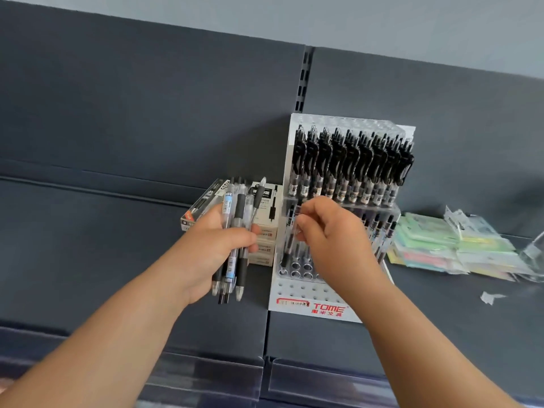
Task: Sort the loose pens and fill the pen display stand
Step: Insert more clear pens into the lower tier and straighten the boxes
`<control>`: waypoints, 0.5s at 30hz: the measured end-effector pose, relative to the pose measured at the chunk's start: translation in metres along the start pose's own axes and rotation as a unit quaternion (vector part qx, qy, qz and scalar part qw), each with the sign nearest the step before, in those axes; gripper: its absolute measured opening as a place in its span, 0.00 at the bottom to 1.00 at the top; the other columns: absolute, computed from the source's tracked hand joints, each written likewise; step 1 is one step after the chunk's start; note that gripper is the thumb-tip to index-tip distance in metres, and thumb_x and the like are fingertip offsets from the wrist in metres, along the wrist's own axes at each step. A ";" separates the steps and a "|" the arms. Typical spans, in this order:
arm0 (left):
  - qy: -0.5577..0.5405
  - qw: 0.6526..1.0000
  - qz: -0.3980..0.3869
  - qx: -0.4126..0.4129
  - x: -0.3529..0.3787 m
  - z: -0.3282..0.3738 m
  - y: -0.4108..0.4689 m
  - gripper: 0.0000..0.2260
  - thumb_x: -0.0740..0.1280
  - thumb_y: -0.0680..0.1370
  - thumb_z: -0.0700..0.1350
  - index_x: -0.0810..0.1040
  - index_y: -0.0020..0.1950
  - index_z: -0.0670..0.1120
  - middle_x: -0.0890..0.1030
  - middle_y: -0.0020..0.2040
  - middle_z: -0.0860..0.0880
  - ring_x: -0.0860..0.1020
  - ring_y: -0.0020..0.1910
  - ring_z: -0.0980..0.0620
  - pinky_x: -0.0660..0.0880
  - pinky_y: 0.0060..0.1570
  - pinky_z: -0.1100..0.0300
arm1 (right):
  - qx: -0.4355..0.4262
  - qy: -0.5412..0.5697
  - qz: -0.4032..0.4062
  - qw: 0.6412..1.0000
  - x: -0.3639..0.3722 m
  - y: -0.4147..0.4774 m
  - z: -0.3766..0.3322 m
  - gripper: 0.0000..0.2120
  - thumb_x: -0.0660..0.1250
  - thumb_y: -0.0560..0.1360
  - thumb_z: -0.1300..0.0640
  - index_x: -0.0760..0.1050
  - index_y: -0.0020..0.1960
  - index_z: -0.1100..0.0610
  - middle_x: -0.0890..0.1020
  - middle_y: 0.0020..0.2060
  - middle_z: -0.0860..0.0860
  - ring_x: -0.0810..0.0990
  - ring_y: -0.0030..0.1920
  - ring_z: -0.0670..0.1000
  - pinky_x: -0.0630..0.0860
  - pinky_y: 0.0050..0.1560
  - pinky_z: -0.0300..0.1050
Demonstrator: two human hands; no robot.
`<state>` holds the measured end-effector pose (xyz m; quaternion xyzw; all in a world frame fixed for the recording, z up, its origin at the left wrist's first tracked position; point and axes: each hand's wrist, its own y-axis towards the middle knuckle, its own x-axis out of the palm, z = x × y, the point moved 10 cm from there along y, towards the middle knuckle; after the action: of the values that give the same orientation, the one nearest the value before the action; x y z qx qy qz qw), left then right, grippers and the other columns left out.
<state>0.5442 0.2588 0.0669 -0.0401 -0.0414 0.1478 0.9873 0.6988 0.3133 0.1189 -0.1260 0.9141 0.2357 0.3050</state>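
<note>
- The tall back tier of the clear acrylic pen display stand (312, 293) looks full already, with a tight row of black-clipped pens (350, 160) packed side by side.
- The lower front tier is the part in progress. A few pens (381, 228) stand at its right end, and there are plenty of empty holes (301, 266) near the left and front.
- The right hand (332, 240) has its fingers pinched on the top of one clear pen with a black grip (290, 242). The pen hangs tip-down over the front tier's left side, and I can't tell if the tip is seated in a hole yet.
- The left hand (217, 245) is wrapped around a bundle of loose clear-and-black pens (235, 231), held just left of the stand, above the dark grey shelf (117, 245).
- Stacked white pen boxes (265, 228) sit behind that bundle, and a pile of pastel plastic packets (441, 245) lies on the shelf to the right.
- My guess is roughly halfway. The bundle needs slotting in, maybe the boxes too.
</note>
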 end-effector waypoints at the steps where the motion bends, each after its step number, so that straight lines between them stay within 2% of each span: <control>1: 0.003 1.000 -0.002 0.001 -0.001 0.001 -0.001 0.16 0.65 0.73 0.30 0.76 0.57 0.44 0.81 0.46 0.47 0.78 0.37 0.53 0.73 0.48 0.54 | 0.000 -0.015 -0.002 1.000 0.003 -0.001 0.002 0.04 0.61 0.79 0.56 0.74 0.47 0.51 0.81 0.34 0.48 0.81 0.36 0.51 0.79 0.39 0.53; 4: 0.005 1.000 -0.009 0.005 -0.004 0.002 -0.003 0.16 0.64 0.73 0.30 0.75 0.58 0.45 0.80 0.45 0.48 0.78 0.37 0.53 0.72 0.51 0.54 | 0.005 -0.070 -0.017 0.997 0.015 -0.004 0.009 0.05 0.61 0.79 0.56 0.74 0.47 0.53 0.79 0.31 0.49 0.76 0.30 0.50 0.76 0.34 0.48; 7: -0.005 1.000 -0.013 0.006 -0.009 0.002 -0.005 0.15 0.64 0.74 0.31 0.74 0.58 0.42 0.79 0.41 0.48 0.79 0.37 0.53 0.71 0.53 0.52 | 0.015 -0.091 -0.016 0.996 0.022 -0.010 0.015 0.06 0.60 0.79 0.55 0.74 0.46 0.53 0.78 0.29 0.49 0.72 0.27 0.49 0.71 0.31 0.44; 9: -0.006 1.000 -0.021 0.005 -0.009 0.003 -0.006 0.15 0.64 0.74 0.31 0.75 0.57 0.45 0.81 0.40 0.48 0.80 0.37 0.54 0.73 0.52 0.52 | 0.023 -0.092 -0.013 0.995 0.022 -0.011 0.016 0.07 0.60 0.79 0.55 0.74 0.45 0.54 0.78 0.28 0.50 0.72 0.27 0.49 0.71 0.31 0.45; 13: -0.033 0.999 -0.037 -0.007 -0.004 0.005 -0.007 0.15 0.63 0.75 0.30 0.75 0.58 0.44 0.80 0.48 0.42 0.82 0.37 0.51 0.78 0.34 0.58 | 0.029 -0.102 -0.019 0.994 0.016 -0.009 0.010 0.06 0.63 0.78 0.55 0.75 0.44 0.53 0.79 0.30 0.48 0.73 0.27 0.48 0.75 0.33 0.47; 15: -0.035 0.998 -0.046 -0.008 -0.001 0.006 -0.007 0.15 0.63 0.74 0.29 0.74 0.59 0.42 0.79 0.48 0.41 0.83 0.38 0.49 0.77 0.32 0.58 | 0.016 -0.103 0.028 0.994 0.002 -0.010 -0.001 0.06 0.63 0.78 0.55 0.74 0.42 0.51 0.78 0.29 0.47 0.73 0.27 0.45 0.74 0.32 0.45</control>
<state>0.5451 0.2518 0.0731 -0.0407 -0.0788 0.1035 0.9907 0.7004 0.3042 0.1155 -0.0711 0.8847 0.2412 0.3925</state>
